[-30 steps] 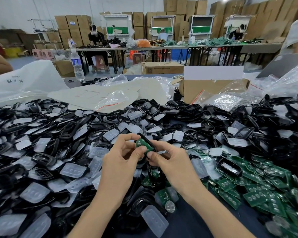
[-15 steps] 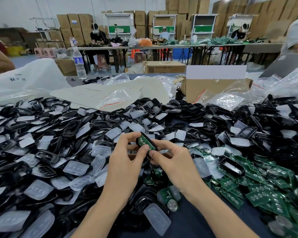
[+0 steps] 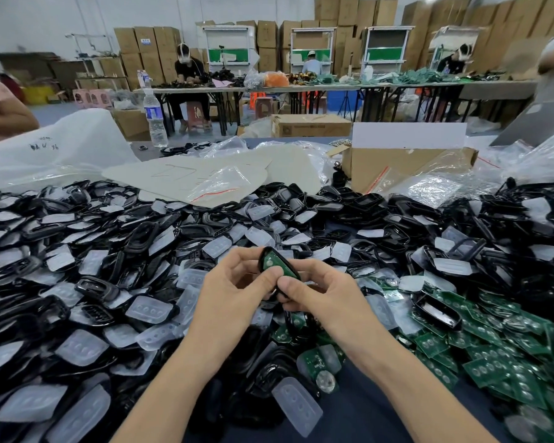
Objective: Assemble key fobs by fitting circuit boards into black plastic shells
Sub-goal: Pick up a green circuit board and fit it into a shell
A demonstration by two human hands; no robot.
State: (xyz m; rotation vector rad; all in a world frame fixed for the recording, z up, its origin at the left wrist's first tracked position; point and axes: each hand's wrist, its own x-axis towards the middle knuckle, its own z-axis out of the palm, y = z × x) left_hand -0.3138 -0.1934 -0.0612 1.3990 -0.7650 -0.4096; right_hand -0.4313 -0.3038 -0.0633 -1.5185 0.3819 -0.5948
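The black shell (image 3: 264, 254) with a green board (image 3: 274, 263) lying in it is held just above the middle of the table, tilted, its far end toward 11 o'clock. The left hand (image 3: 234, 298) grips it from 8 o'clock and the right hand (image 3: 327, 298) from 4 o'clock, fingers curled behind it. Both thumbs (image 3: 290, 284) press on its near end. Since a second ago the hands and the shell have hardly shifted, and the thumbs sit as they did. Whether the board has gone any deeper I cannot tell.

A heap of empty shells (image 3: 135, 238) and clear rubber pads (image 3: 149, 310) spreads around the hands from 7 o'clock round to 2 o'clock. Loose boards (image 3: 493, 356) are piled at 4 o'clock. The table (image 3: 349, 410) shows dark blue at 6 o'clock.

Farther off a cardboard box (image 3: 406, 164) stands at 1 o'clock, a water bottle (image 3: 154, 123) at 11 o'clock and a white plastic bag (image 3: 61, 148) at 10 o'clock. At 12 o'clock people (image 3: 187, 71) sit at a long table (image 3: 301, 87) before stacked cartons (image 3: 147, 39).
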